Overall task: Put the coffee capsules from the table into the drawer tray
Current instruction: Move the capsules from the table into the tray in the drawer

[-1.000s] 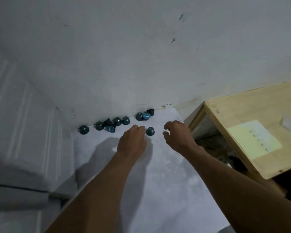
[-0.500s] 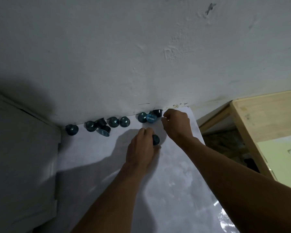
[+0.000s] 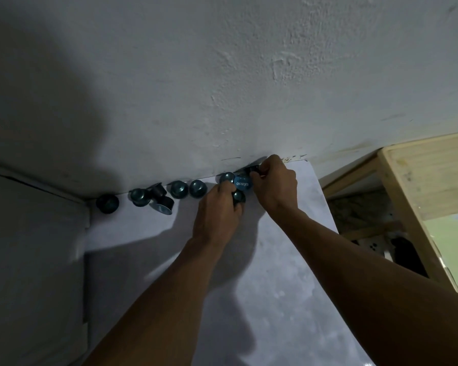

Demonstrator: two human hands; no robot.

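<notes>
**Item 1. White flat table top** (image 3: 275, 299). Bare sheet nearest the camera, running up to the landmark: the blue round-lidded printed capsule (image 3: 242, 183), which is tipped so its lid faces up.

**Item 2. Left hand** (image 3: 217, 215). Just nearer than the landmark. Its fingers are curled round a small teal metal capsule (image 3: 239, 197) that sits at the landmark's near edge.

**Item 3. Right hand** (image 3: 274, 186). Just right of the landmark. Its fingertips pinch a dark domed capsule (image 3: 255, 169) just beyond it.

**Item 4. Loose teal capsules** (image 3: 197, 188). One touches the landmark's left side. The rest are strung out leftward from it, among them a black capsule tipped on its side (image 3: 163, 204).

**Item 5. Grey-white plaster wall** (image 3: 222, 88). Directly behind the landmark.

**Item 6. Pale wooden furniture** (image 3: 428, 180). Well right of the landmark, with an open gap between.

**Drawer tray.** Not in view.

**Hazards (judged):**
- Both hands crowd the landmark, so lifting either held capsule may nudge it or its neighbour.
- These rounded pieces would likely roll if nudged.
- One pushed rightward could drop off the table edge into the gap.
- Dim light and the hands' own shadow make a mis-grip likelier.
</notes>
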